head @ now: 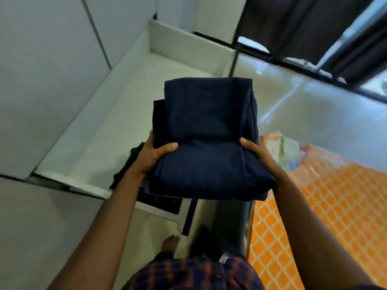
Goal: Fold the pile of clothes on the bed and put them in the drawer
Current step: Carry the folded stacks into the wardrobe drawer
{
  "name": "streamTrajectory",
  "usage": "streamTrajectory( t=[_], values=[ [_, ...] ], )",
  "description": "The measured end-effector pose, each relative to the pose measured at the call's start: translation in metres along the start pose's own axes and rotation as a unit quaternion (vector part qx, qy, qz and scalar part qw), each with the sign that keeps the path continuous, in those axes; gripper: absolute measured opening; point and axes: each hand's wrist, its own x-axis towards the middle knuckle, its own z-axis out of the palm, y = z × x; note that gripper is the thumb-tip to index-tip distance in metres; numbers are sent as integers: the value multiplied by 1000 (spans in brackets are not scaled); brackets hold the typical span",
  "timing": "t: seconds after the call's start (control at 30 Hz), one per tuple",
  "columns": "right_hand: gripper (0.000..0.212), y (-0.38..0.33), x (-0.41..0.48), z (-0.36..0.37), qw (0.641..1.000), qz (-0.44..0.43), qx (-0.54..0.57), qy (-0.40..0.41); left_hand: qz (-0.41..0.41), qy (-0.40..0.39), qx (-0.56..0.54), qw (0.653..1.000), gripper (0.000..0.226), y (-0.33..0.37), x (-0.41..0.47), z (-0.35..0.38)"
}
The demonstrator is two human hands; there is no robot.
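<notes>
- Several pale grey cupboard panels (41,70) fill the left side, from near to far.
- One white drawer (188,41) stands pulled out from them and runs from the near left to the far middle. Most of its pale bottom is bare.
- At the drawer's near end lies crumpled black clothing (125,170). More dark cloth shows just below the held bundle, too blurred to tell apart.
- The left grip (154,155) is clamped on the near left edge of the bundle, thumb on top and fingers hidden underneath.
- The folded jeans (209,130) are dark navy denim, folded into a thick rectangular bundle with a rounded fold across the middle and a pale stitched seam down the right edge. They are held up in the air, over the near right part of the drawer and the strip of floor beside the bed.
- A black layer (159,114) shows along the bundle's far left edge. Whether it is part of the bundle or lies in the drawer, I cannot tell.
- The right grip (258,152) is clamped on the near right edge, thumb on top, fingers under the cloth.
- Near the bottom middle are a checked shirt (188,273) and a bare foot (170,242) on the floor.
- The bed (335,206), under an orange lattice-patterned sheet, takes up the near right. A blurred colourful packet (287,151) rests on its far corner.
- Glossy floor (314,105) lies beyond, with dark curtains (293,24) at the far right.
</notes>
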Motion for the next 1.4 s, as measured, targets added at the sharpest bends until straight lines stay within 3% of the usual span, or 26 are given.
streamTrajectory(
  t=[0.2, 0.37, 0.5, 0.6, 0.67, 0.8, 1.03, 1.17, 1.27, 1.4],
  values=[
    [109, -35, 102, 54, 984, 20, -98, -145, 12, 138, -83, 987, 91, -16, -5, -47],
    [80, -36, 188, 89, 951, 23, -97, -294, 18, 279, -100, 955, 94, -26, 1, -51],
    [86, -33, 239, 99, 925, 50, -97, -364, 7, 360, -118, 926, 95, -24, 12, -30],
    [79, -36, 278, 92, 903, 69, -113, -410, 0, 404, -137, 904, 95, -19, 31, -6],
    [85, -43, 307, 86, 893, 69, -124, -427, -4, 426, -148, 892, 95, -14, 51, 8],
    [68, -63, 367, 81, 868, 75, -141, -470, 3, 459, -174, 871, 85, -6, 104, 31],
    [53, -60, 460, 93, 831, 145, -233, -483, -40, 479, -158, 863, 104, -26, 191, 26],
    [64, -13, 493, 92, 809, 201, -280, -476, -120, 477, -191, 849, 101, -77, 219, 42],
    [52, 17, 495, 93, 789, 221, -317, -477, -182, 481, -225, 828, 95, -114, 222, 61],
    [74, 41, 504, 104, 789, 206, -313, -486, -195, 526, -235, 794, 91, -126, 230, 57]
  ],
)
